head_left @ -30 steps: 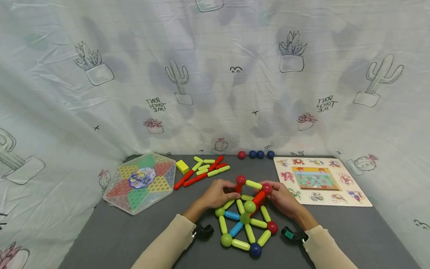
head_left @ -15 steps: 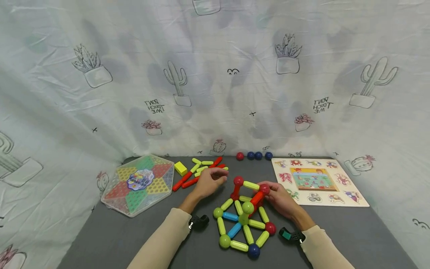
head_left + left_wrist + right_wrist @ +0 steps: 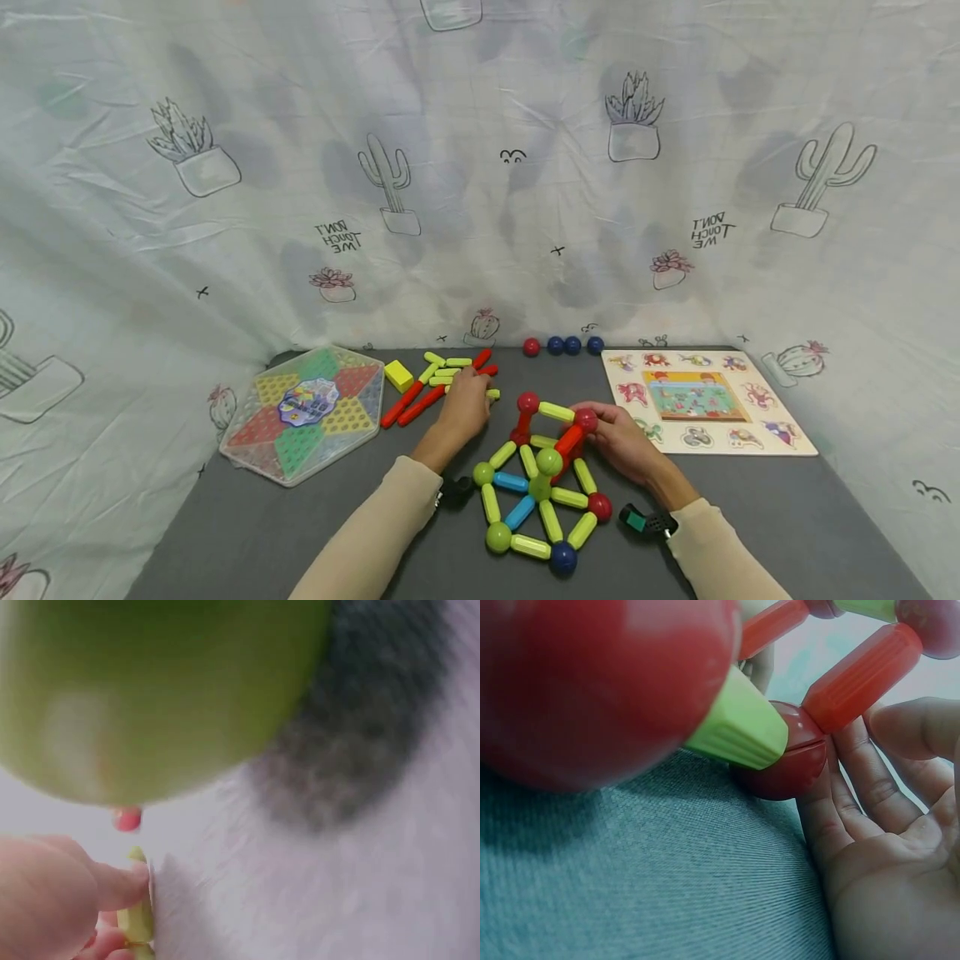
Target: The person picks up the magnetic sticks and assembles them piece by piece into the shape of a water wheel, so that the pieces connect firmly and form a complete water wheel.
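Note:
In the middle of the table stands a frame of magnetic rods and balls, with yellow-green rods, blue rods (image 3: 520, 512) and a green ball (image 3: 549, 461) raised at its centre. At its back, red balls (image 3: 528, 403) and a yellow-green rod form a raised edge. My right hand (image 3: 622, 439) holds the frame's back right corner, thumb and fingers at an upright red rod (image 3: 862, 679) and its lower red ball (image 3: 791, 761). My left hand (image 3: 465, 406) is over the loose rods behind the frame, pinching a yellow-green rod (image 3: 135, 919) between thumb and fingers.
Loose red rods (image 3: 401, 404) and a yellow block (image 3: 398, 376) lie at the back left. A hexagonal board game box (image 3: 303, 417) sits left of them. A red ball (image 3: 532, 347) and several blue balls (image 3: 572, 345) line the back edge. A picture puzzle board (image 3: 708, 402) lies right.
My left hand has let go of the frame's back left corner and moved back and left to the loose rods. The right hand has stayed at the frame's back right corner.

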`<act>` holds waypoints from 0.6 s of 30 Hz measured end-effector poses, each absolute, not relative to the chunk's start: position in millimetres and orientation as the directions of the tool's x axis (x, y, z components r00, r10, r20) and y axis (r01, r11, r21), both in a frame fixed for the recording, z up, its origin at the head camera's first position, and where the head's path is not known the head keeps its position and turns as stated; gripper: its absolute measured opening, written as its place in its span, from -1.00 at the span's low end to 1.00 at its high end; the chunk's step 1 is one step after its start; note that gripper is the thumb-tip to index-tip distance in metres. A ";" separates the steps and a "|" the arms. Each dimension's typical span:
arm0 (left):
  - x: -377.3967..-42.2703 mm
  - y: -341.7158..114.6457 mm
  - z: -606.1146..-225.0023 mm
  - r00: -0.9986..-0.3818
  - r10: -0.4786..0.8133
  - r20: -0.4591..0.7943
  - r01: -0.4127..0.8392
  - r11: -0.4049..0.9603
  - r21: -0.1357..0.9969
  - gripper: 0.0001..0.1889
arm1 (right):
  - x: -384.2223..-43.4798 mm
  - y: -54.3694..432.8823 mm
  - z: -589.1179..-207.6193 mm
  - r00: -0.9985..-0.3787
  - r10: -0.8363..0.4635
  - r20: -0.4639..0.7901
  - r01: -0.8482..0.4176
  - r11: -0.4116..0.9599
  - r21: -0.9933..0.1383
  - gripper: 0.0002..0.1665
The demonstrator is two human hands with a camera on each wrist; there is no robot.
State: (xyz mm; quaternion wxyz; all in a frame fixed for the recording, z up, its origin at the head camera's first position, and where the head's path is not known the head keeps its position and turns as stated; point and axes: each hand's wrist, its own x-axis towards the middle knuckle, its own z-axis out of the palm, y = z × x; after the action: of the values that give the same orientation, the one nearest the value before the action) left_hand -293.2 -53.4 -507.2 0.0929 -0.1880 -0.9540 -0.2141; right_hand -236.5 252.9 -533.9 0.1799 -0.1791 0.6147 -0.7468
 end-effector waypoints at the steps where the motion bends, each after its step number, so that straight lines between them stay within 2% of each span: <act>1: -290.8 -55.2 -505.2 -0.920 0.305 0.245 0.382 0.836 0.395 -0.90 | -236.6 252.3 -533.7 -0.871 -0.489 0.045 0.050 -0.179 -0.983 -0.65; 3: -285.1 -59.7 -502.5 -0.935 0.267 0.232 0.348 0.812 0.468 -0.89 | -236.5 251.4 -533.3 -0.871 -0.490 0.043 0.052 -0.178 -0.983 -0.64; 6: -269.9 -66.1 -496.0 -0.957 0.188 0.219 0.287 0.694 0.661 -0.84 | -236.2 250.7 -533.0 -0.870 -0.491 0.040 0.055 -0.177 -0.983 -0.62; 8: -254.9 -68.9 -488.7 -0.977 0.137 0.161 0.209 0.516 0.831 -0.78 | -236.1 250.7 -532.9 -0.872 -0.489 0.035 0.057 -0.172 -0.983 -0.62; 10: -237.8 -68.9 -479.4 -0.991 0.122 0.060 0.093 0.287 0.954 -0.72 | -236.1 251.0 -532.8 -0.876 -0.481 0.031 0.054 -0.161 -0.985 -0.62; 12: -221.3 -65.3 -470.6 -0.987 0.151 -0.048 -0.038 0.069 0.997 -0.66 | -236.5 252.0 -532.9 -0.879 -0.475 0.032 0.047 -0.153 -0.987 -0.63; 14: -207.2 -58.5 -464.5 -0.968 0.211 -0.133 -0.154 -0.089 0.984 -0.61 | -236.7 252.5 -533.0 -0.884 -0.467 0.032 0.043 -0.148 -0.988 -0.64; 16: -196.6 -49.5 -461.4 -0.945 0.270 -0.187 -0.240 -0.176 0.955 -0.58 | -236.9 252.8 -533.4 -0.886 -0.463 0.033 0.041 -0.147 -0.988 -0.64; 18: -188.4 -40.6 -460.4 -0.922 0.316 -0.222 -0.295 -0.206 0.933 -0.55 | -237.0 252.1 -534.1 -0.885 -0.465 0.032 0.044 -0.151 -0.988 -0.64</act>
State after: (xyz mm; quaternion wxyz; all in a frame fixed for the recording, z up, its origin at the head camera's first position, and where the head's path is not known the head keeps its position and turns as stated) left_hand -188.4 -40.6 -460.4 -0.1968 -0.0086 -0.5985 -0.7765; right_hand -237.0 252.1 -534.1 0.1719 -0.1676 0.6284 -0.7400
